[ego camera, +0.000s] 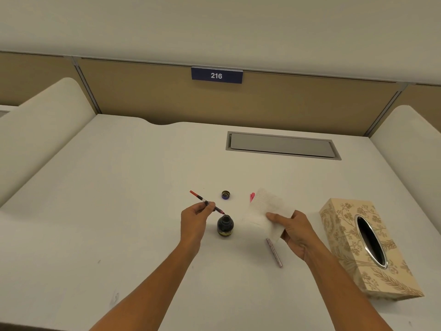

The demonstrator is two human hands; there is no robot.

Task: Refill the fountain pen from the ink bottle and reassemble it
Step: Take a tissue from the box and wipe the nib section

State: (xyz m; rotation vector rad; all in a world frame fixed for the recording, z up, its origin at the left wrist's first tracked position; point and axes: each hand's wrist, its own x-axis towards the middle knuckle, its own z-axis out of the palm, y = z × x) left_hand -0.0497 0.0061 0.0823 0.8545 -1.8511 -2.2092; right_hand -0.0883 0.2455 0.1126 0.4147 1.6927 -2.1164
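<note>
Red pen section (pixel 207 202) in left hand (pixel 193 223), nib above ink bottle (pixel 225 226).

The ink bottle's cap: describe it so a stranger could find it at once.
Start at the white desk and find the dark ink bottle standing open between the two hands. The cap lies just beyond it, toward the partition. It is the only small round thing there, lying open side up, purple-rimmed with a brassy inside.

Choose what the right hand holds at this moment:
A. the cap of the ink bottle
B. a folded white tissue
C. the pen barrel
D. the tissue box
B: the right hand pinches a white tissue, while the bottle cap, pen barrel and tissue box lie on the desk.
</note>
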